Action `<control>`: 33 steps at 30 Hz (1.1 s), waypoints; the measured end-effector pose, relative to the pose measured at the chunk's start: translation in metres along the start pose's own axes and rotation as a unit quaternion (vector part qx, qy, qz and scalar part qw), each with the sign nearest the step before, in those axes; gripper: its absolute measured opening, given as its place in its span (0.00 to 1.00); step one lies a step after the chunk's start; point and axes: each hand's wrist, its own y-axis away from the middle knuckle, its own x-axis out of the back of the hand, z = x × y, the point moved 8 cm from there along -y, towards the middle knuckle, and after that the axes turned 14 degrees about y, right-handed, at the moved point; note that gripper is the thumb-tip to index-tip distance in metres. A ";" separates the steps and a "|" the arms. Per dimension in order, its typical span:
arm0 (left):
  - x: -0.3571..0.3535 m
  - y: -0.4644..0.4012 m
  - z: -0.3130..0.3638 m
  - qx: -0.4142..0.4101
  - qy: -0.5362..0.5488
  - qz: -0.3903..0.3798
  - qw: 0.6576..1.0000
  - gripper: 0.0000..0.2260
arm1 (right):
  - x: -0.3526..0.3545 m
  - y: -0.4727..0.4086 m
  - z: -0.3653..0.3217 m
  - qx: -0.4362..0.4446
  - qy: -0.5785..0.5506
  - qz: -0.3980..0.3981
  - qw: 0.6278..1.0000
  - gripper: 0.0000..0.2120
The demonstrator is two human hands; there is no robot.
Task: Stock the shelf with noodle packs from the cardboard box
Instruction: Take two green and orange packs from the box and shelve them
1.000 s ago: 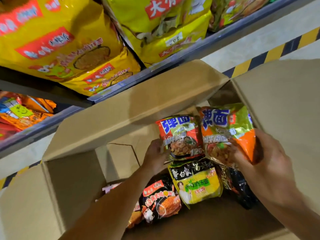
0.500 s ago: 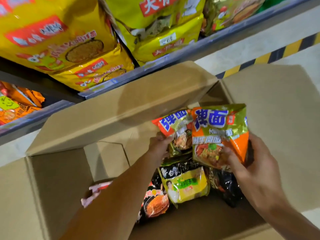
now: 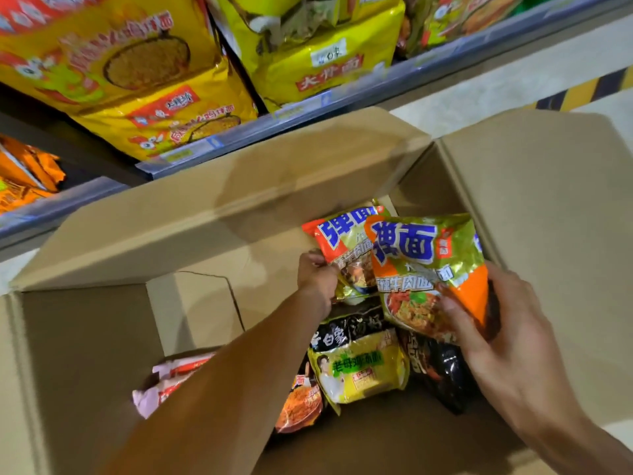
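An open cardboard box (image 3: 212,228) stands on the floor in front of the shelf (image 3: 308,108). Over the box, my left hand (image 3: 317,279) grips an orange and green noodle pack (image 3: 342,241) by its left edge. My right hand (image 3: 493,330) holds a second, matching noodle pack (image 3: 421,269) by its lower right corner; this pack overlaps the first one. Lower in the box lie a yellow and black pack (image 3: 359,368), a black pack (image 3: 442,375), an orange pack (image 3: 301,402) and a pink and white pack (image 3: 171,378), partly hidden by my left forearm.
The shelf above carries large yellow multi-packs (image 3: 144,73) and, beside them, further yellow bags (image 3: 325,60). A lower shelf at the left holds orange packs (image 3: 24,176). Box flaps (image 3: 548,207) stand open on all sides. Black and yellow floor tape (image 3: 582,90) runs at the upper right.
Both hands have lifted their packs a little higher out of the box, and the right pack has shifted left to overlap the left one. The view has tilted down slightly.
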 end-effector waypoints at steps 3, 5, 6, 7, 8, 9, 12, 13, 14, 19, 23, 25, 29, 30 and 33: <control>-0.001 -0.002 0.001 -0.026 -0.013 0.013 0.999 0.12 | 0.003 0.001 0.002 -0.012 -0.002 0.009 1.000 0.23; -0.001 0.002 0.001 -0.030 -0.013 0.013 0.999 0.12 | 0.006 0.005 0.001 -0.021 -0.025 0.015 0.999 0.23; -0.001 0.005 0.002 -0.036 -0.021 0.007 0.999 0.10 | 0.009 0.008 0.001 -0.024 -0.031 0.020 0.999 0.23; 0.000 0.008 0.003 -0.043 -0.029 0.003 0.999 0.07 | 0.011 0.011 0.001 -0.026 -0.035 0.025 0.999 0.23; 0.002 0.013 0.004 -0.049 -0.032 0.003 0.998 0.06 | 0.015 0.014 0.001 -0.027 -0.039 0.031 0.998 0.23; 0.008 0.018 0.005 -0.054 -0.028 0.007 0.998 0.05 | 0.018 0.017 0.001 -0.029 -0.043 0.034 0.998 0.23; 0.036 0.020 0.004 -0.064 -0.012 0.031 0.997 0.08 | 0.023 0.023 0.003 -0.032 -0.055 0.044 0.997 0.21; 0.047 0.018 0.004 -0.059 -0.007 0.036 0.998 0.09 | 0.024 0.025 0.005 -0.035 -0.054 0.047 0.997 0.21; 0.058 0.015 0.002 -0.048 -0.003 0.040 0.998 0.09 | 0.024 0.027 0.006 -0.039 -0.052 0.050 0.997 0.22; 0.081 0.016 0.007 -0.011 0.018 0.000 1.000 0.23 | 0.019 0.031 0.006 -0.050 -0.044 0.048 0.997 0.22; 0.081 0.041 0.024 -0.010 0.029 -0.041 0.999 0.14 | 0.025 0.036 -0.006 -0.047 -0.056 0.051 0.996 0.19; 0.089 0.061 0.037 -0.025 0.004 -0.036 0.999 0.16 | 0.038 0.043 -0.018 -0.052 -0.068 0.062 0.994 0.18; 0.118 0.119 0.080 -0.066 -0.051 -0.048 0.995 0.14 | 0.075 0.064 -0.058 -0.052 -0.102 0.062 0.992 0.18; 0.125 0.139 0.095 -0.075 -0.057 -0.062 0.994 0.13 | 0.089 0.071 -0.070 -0.049 -0.108 0.064 0.991 0.18; 0.146 0.217 0.149 -0.090 -0.065 -0.109 0.988 0.14 | 0.138 0.092 -0.117 -0.038 -0.126 0.069 0.989 0.16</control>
